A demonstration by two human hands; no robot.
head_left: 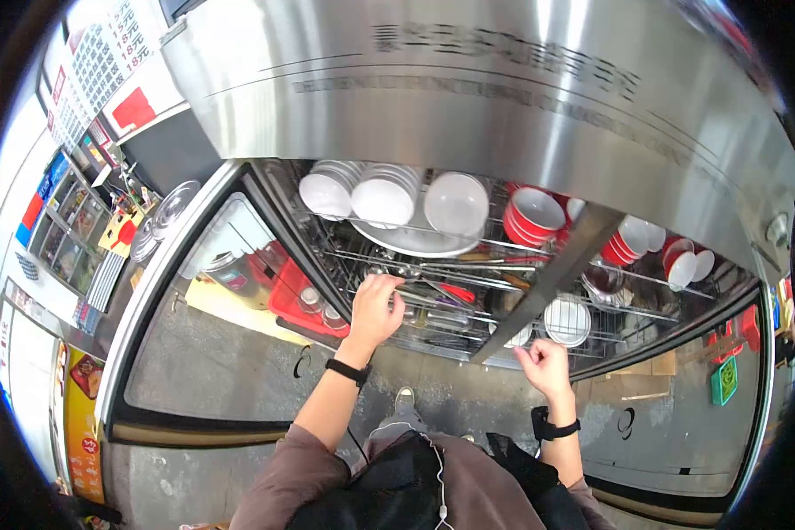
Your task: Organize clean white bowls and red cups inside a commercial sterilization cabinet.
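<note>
My left hand (378, 307) reaches to the front of the middle wire shelf, beside metal ladles and spoons (408, 272); its fingers are bent and their tips are partly hidden. A red-handled utensil (458, 293) lies just right of it. My right hand (543, 362) is curled, thumb out to the side, in front of the lower shelf near white round dishes (567, 320); what it holds, if anything, is hidden. On the upper shelf stand stacked white bowls (386, 194), a single white bowl (457, 204) and red-and-white bowls (533, 216).
Glass doors (212, 353) of the steel cabinet (503, 106) stand open at both sides. Behind the left glass is a red basket (305, 300) with jars. Cardboard (632, 380) lies on the floor at right, near a green basket (724, 381). A central post (548, 283) divides the shelves.
</note>
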